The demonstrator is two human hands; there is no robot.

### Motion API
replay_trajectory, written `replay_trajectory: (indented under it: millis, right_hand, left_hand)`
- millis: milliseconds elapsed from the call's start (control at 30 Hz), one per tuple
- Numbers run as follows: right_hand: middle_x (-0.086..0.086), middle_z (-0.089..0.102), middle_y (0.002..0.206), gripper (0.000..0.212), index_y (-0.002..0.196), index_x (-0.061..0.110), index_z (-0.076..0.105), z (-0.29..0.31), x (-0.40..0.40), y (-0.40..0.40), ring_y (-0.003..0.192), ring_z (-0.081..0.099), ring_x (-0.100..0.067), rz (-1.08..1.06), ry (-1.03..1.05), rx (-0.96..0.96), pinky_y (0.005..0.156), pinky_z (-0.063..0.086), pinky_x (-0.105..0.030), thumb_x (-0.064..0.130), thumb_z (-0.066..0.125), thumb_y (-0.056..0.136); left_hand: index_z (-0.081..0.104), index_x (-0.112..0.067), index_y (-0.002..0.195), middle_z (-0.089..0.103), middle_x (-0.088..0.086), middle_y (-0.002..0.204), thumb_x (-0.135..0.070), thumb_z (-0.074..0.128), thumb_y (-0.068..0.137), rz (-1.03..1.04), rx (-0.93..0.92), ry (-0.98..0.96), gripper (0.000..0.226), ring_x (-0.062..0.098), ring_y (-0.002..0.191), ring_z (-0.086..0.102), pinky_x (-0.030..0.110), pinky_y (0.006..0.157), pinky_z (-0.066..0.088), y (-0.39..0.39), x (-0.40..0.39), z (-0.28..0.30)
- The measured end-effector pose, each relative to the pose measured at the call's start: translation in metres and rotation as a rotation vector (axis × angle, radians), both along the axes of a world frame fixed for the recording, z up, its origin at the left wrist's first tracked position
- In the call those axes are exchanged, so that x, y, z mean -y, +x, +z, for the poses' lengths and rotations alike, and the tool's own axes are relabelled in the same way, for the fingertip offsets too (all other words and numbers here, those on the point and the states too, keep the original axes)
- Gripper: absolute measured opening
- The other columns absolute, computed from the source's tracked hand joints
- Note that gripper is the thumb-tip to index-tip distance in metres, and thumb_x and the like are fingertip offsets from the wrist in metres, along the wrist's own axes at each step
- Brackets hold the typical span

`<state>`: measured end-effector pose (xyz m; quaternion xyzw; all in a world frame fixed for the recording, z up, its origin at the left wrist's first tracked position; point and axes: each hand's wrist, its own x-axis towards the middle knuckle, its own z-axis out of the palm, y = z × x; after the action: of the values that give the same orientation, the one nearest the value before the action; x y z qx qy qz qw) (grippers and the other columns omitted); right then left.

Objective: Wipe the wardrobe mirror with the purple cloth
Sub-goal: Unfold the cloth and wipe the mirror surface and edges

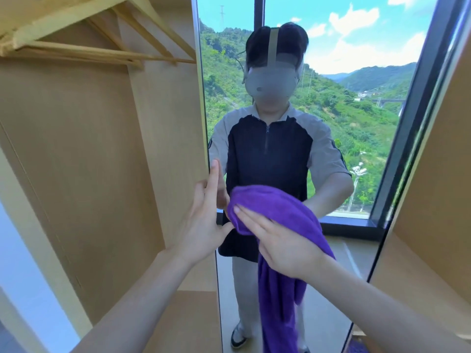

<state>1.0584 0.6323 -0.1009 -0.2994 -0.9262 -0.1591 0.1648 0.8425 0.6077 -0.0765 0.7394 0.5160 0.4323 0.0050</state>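
A tall wardrobe mirror (356,72) fills the middle of the head view and reflects a person, a window and green hills. My right hand (283,243) lies flat on a purple cloth (275,212) and presses it against the lower middle of the glass. The rest of the cloth hangs down below my wrist. My left hand (204,220) is open, its fingers spread and upright, resting on the mirror's left edge where it meets the wooden wardrobe panel (168,123).
To the left is an open wooden wardrobe compartment (76,161) with several wooden hangers (102,47) on a rail at the top. A wooden shelf (188,319) sits below. Another wooden panel (438,200) borders the mirror on the right.
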Motion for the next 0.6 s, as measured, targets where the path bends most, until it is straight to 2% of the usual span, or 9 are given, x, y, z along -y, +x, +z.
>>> replay_trajectory:
  millis: [100, 167, 233, 267, 333, 367, 433, 533, 600]
  right_hand:
    - [0.012, -0.012, 0.165, 0.085, 0.160, 0.020, -0.010, -0.030, 0.005, 0.030, 0.156, 0.010, -0.010, -0.030, -0.071, 0.098, 0.125, 0.006, -0.024, 0.012, 0.048, 0.097]
    - [0.017, -0.010, 0.163, 0.083, 0.159, 0.025, -0.009, -0.031, 0.008, 0.047, 0.156, 0.012, -0.009, -0.066, -0.166, 0.019, 0.123, 0.000, -0.017, 0.008, 0.046, 0.098]
    - [0.011, 0.005, 0.165, 0.082, 0.162, 0.019, 0.008, -0.019, 0.011, 0.058, 0.153, 0.024, -0.015, -0.138, -0.087, -0.175, 0.123, 0.003, -0.017, 0.005, 0.054, 0.095]
    - [0.010, 0.008, 0.165, 0.080, 0.162, 0.017, 0.012, -0.008, 0.011, 0.059, 0.154, 0.021, -0.015, -0.192, -0.012, -0.263, 0.123, 0.003, -0.019, 0.009, 0.055, 0.096]
    - [0.012, -0.003, 0.167, 0.076, 0.162, 0.017, 0.009, 0.021, 0.010, 0.053, 0.156, 0.000, -0.007, -0.281, 0.129, -0.401, 0.124, -0.004, -0.021, 0.018, 0.052, 0.099]
    - [0.012, -0.010, 0.167, 0.077, 0.162, 0.016, 0.006, 0.037, 0.010, 0.045, 0.154, -0.009, -0.003, -0.300, 0.175, -0.451, 0.123, -0.007, -0.021, 0.020, 0.051, 0.100]
    - [0.010, -0.014, 0.167, 0.081, 0.162, 0.015, 0.003, 0.058, 0.011, 0.025, 0.151, -0.016, -0.001, -0.330, 0.204, -0.527, 0.122, -0.010, -0.019, 0.020, 0.052, 0.097]
    - [-0.001, -0.005, 0.170, 0.090, 0.162, 0.008, 0.005, 0.059, 0.018, -0.003, 0.156, 0.001, -0.018, -0.360, 0.217, -0.471, 0.124, -0.007, -0.024, 0.010, 0.060, 0.090]
    - [-0.015, -0.002, 0.169, 0.094, 0.159, -0.003, 0.001, 0.042, 0.022, -0.013, 0.155, 0.005, -0.032, -0.367, 0.291, -0.235, 0.127, 0.000, -0.038, 0.004, 0.060, 0.086]
  left_hand:
    - [-0.027, -0.047, 0.155, 0.032, -0.049, 0.112, -0.012, 0.088, 0.077, -0.037, -0.023, -0.018, 0.144, -0.004, 0.105, 0.053, 0.021, 0.071, 0.049, -0.004, 0.000, -0.002]
    - [-0.029, -0.047, 0.154, 0.040, -0.041, 0.111, -0.005, 0.085, 0.076, -0.044, -0.032, -0.021, 0.145, 0.001, 0.105, 0.053, 0.024, 0.074, 0.051, -0.002, -0.001, -0.004]
    - [-0.032, -0.050, 0.152, 0.046, -0.016, 0.111, -0.002, 0.084, 0.076, -0.029, -0.019, -0.027, 0.146, 0.005, 0.100, 0.055, 0.035, 0.079, 0.058, 0.002, 0.002, -0.005]
    - [-0.032, -0.051, 0.151, 0.045, -0.007, 0.111, -0.001, 0.084, 0.076, -0.013, -0.009, -0.030, 0.147, 0.006, 0.096, 0.056, 0.038, 0.079, 0.059, 0.005, 0.004, -0.005]
    - [-0.033, -0.054, 0.149, 0.041, -0.006, 0.112, 0.000, 0.085, 0.075, 0.006, 0.008, -0.032, 0.149, 0.007, 0.090, 0.058, 0.035, 0.073, 0.059, 0.008, 0.007, -0.006]
    - [-0.033, -0.054, 0.149, 0.036, -0.011, 0.111, -0.001, 0.085, 0.075, 0.016, 0.012, -0.026, 0.149, 0.006, 0.086, 0.057, 0.029, 0.068, 0.057, 0.009, 0.008, -0.006]
    - [-0.033, -0.053, 0.149, 0.027, -0.019, 0.100, -0.003, 0.087, 0.075, 0.036, 0.003, -0.006, 0.149, 0.001, 0.087, 0.055, 0.017, 0.056, 0.046, 0.010, 0.009, -0.007]
    - [-0.032, -0.049, 0.152, 0.024, -0.034, 0.102, -0.001, 0.087, 0.074, 0.045, -0.012, 0.004, 0.150, -0.011, 0.094, 0.051, 0.012, 0.052, 0.038, 0.011, 0.009, -0.007]
    - [-0.031, -0.049, 0.152, 0.026, -0.020, 0.101, 0.000, 0.088, 0.074, 0.056, -0.010, -0.012, 0.151, -0.002, 0.085, 0.055, 0.013, 0.055, 0.039, 0.011, 0.009, -0.006]
